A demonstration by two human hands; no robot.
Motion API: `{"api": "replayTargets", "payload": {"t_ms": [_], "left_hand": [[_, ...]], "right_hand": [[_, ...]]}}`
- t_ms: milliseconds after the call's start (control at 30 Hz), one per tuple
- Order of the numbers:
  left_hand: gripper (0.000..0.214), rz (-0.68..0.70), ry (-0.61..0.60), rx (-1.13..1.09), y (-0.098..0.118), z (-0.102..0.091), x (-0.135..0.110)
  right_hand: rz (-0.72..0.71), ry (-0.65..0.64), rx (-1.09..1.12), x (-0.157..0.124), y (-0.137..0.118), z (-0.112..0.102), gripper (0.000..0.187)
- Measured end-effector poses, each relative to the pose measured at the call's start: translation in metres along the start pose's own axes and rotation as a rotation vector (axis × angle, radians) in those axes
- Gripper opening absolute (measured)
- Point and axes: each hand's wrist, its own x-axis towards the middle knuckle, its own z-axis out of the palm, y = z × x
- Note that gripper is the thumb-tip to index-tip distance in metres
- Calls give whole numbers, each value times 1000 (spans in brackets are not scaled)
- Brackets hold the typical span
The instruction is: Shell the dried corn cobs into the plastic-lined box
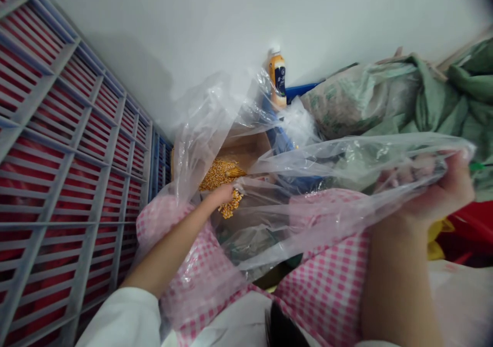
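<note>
A large clear plastic bag [277, 165] spreads across the view, its mouth stretched wide. At the right, my right hand [442, 182] is closed on the bag's edge and pulls it taut. My left hand [223, 195] reaches low in the middle, fingers closed and mostly hidden. A clump of yellow corn kernels [230, 207] lies right against it, with a small clear shape beside the fingers; I cannot tell what that shape is. Just beyond, more corn kernels [219, 173] are heaped in a cardboard box [250, 149], partly seen through the plastic.
Stacked plastic crates [73, 157] with red contents rise along the left. Behind the bag, an orange bottle [278, 80] stands by a blue bin [304, 89] against the white wall. Green sacks [370, 95] fill the right back. A pink checked apron [327, 285] covers my lap.
</note>
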Motion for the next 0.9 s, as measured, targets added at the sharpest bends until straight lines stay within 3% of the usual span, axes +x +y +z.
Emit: {"api": "replayTargets", "payload": {"t_ms": [100,167,200,300,433,500,600,667,767,900], "left_hand": [[36,-184,268,58,-10,-21,-6],[40,-200,341,60,-11,-23,-11],[41,-161,300,44,-8,-19,-12],[58,-10,28,2,6,3,-13],[86,-31,-101,47,23,37,-8],[85,-39,-159,63,27,47,-6],[65,-23,-234,75,29,51,-5],[46,-12,-253,77,29,44,-6],[27,-28,-201,72,22,19,-8],[34,-111,54,70,0,-26,-13]], "right_hand": [[-19,-10,-1,3,1,-5,38],[-15,-29,4,5,2,-8,38],[-10,-43,8,6,2,-9,37],[-4,-77,12,5,3,-8,37],[-27,-58,-32,-1,4,-2,40],[-55,-50,-65,-2,5,0,40],[-83,-81,-84,-1,6,-4,37],[-76,-97,-77,1,6,-6,35],[-47,-88,-53,2,5,-7,35],[-11,-69,-25,0,3,-3,38]]}}
